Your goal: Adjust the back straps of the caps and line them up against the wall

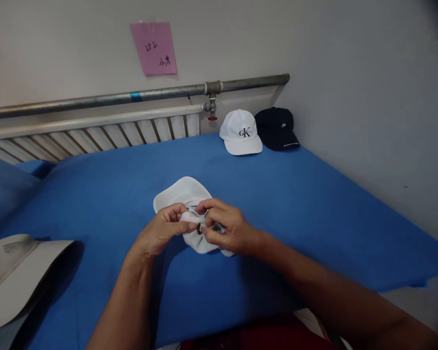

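A white baseball cap point(184, 189) lies on the blue table cover in front of me, its brim pointing away and to the left. My left hand point(164, 226) pinches the left part of the cap's back strap between thumb and fingers. From the right, my right hand point(228, 226) closes its thumb and fingers on the other side of the strap. A small dark brass-coloured buckle point(199, 227) shows between my fingertips. Part of the strap and the cap's crown are hidden under my hands.
A white cap with black letters point(241, 132) and a black cap point(276, 129) sit at the back right by the wall. A large pale brimmed hat point(16, 277) is at the left edge. Behind the table point(295, 194) run a radiator point(131, 130) and a metal pipe point(95, 99).
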`<action>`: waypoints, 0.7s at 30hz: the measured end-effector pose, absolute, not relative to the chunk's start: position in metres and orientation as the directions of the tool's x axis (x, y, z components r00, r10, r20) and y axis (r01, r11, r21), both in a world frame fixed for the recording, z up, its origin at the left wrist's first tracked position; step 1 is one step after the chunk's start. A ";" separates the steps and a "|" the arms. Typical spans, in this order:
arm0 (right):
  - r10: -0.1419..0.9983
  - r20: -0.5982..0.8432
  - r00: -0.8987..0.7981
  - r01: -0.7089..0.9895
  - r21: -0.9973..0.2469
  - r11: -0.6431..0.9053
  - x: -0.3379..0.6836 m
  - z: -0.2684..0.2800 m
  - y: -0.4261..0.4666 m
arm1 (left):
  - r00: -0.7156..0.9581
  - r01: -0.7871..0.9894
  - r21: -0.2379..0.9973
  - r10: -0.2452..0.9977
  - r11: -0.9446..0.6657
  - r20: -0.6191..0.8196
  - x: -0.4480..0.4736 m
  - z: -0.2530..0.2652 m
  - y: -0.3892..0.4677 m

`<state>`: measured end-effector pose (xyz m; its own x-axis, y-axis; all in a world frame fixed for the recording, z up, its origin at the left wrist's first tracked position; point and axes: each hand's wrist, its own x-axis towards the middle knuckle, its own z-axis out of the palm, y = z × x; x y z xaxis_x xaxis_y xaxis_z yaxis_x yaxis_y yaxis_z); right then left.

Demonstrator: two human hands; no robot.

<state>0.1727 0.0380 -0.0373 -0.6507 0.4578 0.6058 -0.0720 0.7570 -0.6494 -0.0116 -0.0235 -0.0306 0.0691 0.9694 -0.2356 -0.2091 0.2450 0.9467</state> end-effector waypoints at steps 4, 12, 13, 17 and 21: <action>0.396 0.648 -0.651 -0.072 -0.572 0.817 0.172 -0.038 0.038 | 0.068 -0.201 0.946 0.967 0.253 -0.245 -0.010 -0.031 -0.024; 0.329 0.594 -0.734 -0.087 -0.562 0.822 0.175 -0.033 0.041 | 0.087 -0.186 0.944 0.962 0.272 -0.260 -0.009 -0.032 -0.023; 0.337 0.579 -0.742 -0.089 -0.584 0.807 0.176 -0.033 0.041 | 0.088 -0.186 0.944 0.962 0.271 -0.259 -0.010 -0.032 -0.023; 0.417 0.531 -0.737 -0.066 -0.672 0.738 0.178 -0.033 0.044 | 0.080 -0.203 0.943 0.965 0.262 -0.251 -0.010 -0.031 -0.024; 0.461 0.466 -0.756 -0.068 -0.755 0.652 0.182 -0.026 0.049 | 0.058 -0.224 0.943 0.969 0.246 -0.239 -0.011 -0.031 -0.024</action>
<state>0.1823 0.0495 -0.0264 -0.7556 0.4608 0.4656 -0.0681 0.6517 -0.7554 -0.0114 -0.0239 -0.0308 0.0578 0.9693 -0.2389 -0.2241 0.2458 0.9431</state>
